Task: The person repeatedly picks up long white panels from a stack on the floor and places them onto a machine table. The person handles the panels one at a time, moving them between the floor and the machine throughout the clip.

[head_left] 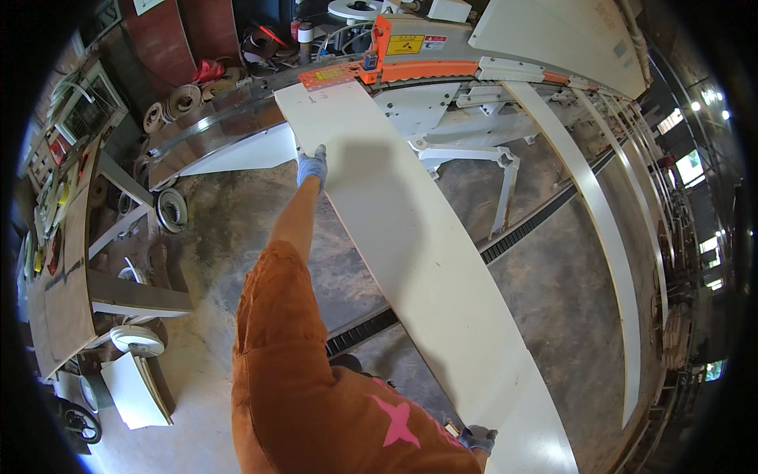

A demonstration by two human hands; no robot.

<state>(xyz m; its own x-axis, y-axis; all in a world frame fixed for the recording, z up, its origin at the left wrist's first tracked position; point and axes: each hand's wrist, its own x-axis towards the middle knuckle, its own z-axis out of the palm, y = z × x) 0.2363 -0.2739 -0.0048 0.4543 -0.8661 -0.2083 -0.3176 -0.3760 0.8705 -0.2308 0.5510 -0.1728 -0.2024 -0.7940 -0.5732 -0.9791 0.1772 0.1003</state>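
A long white board (410, 253) runs from near my body up to the orange and white machine (418, 51). Its far end lies at the machine's infeed. My left hand (313, 165), in a blue-grey glove, reaches far forward on an orange-sleeved arm and grips the board's left edge near its far end. My right hand (478, 437), also gloved, holds the board's near end at the lower edge of the view, close to my body.
A white support rail (608, 237) curves along the right of the board. A black drain channel (521, 229) crosses the concrete floor. On the left stand a wooden workbench (67, 261), rolls of edge banding (170, 209) and small white panels (134, 391).
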